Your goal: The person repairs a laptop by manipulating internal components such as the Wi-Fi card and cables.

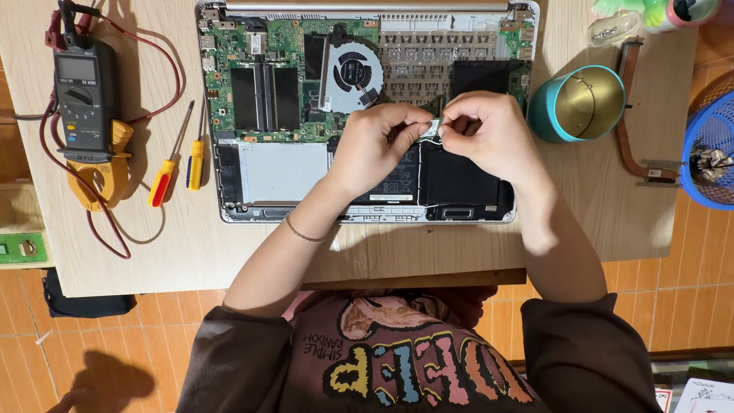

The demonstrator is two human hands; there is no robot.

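Both hands met over the middle of an open laptop [283,168] that lay on a wooden table [183,245] with its back cover off. The left hand [375,145] and the right hand [482,134] pinched a small silver card [433,128] between their fingertips, so both hands were closed tight around it. The card was held just above the laptop, over the top edge of the black battery [459,183]. From the card, a round fan [353,73] sat at about 10 o'clock, and two dark memory sticks [264,95] sat farther off at 9 o'clock. A thin bracelet [303,233] was on the left wrist. Well to the 9 o'clock side of the laptop lay two screwdrivers, one with a red and yellow handle [167,172] and one with a blue and yellow handle [196,157], just beside each other. Even farther that way was a black and yellow meter [88,115] with red wires looped around it. At 3 o'clock from the hands stood a teal tin [577,103], open and gold inside. Beyond it lay a bent copper pipe [631,130], and a blue basket [711,153] sat at the edge of the table.
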